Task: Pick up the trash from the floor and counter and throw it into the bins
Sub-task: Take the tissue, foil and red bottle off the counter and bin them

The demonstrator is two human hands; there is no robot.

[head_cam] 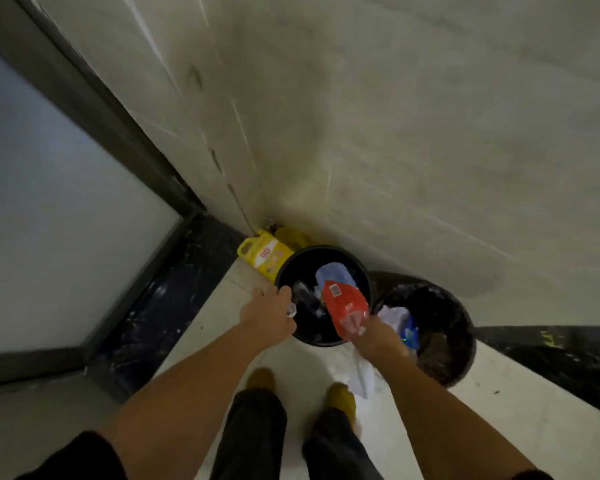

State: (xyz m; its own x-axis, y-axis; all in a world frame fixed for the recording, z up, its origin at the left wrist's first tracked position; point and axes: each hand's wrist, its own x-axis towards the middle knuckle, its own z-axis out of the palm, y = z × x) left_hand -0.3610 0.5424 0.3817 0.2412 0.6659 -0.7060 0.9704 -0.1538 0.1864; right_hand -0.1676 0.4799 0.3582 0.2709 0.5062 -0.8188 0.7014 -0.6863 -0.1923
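Observation:
Two round black bins stand against the wall. Over the left bin (284, 268) my right hand (374, 336) grips a red plastic packet (343, 306) by its lower end, the packet pointing into the opening. My left hand (269, 311) is at the left bin's near-left rim, fingers curled around a small clear, shiny scrap (291, 310). Inside that bin lie a pale blue wrapper (333, 273) and dark clutter. The right bin (461, 341) holds white crumpled paper (394, 315) and a blue item (410, 332). A white tissue (362, 374) shows beneath my right wrist; whether it lies on the floor or hangs from that hand is unclear.
A yellow bag (264, 254) leans in the corner behind the left bin. A dark-framed glass door (66, 209) fills the left side. Dark baseboard (551, 351) runs along the wall at right. My feet in yellow shoes (342, 396) stand on the pale floor close to the bins.

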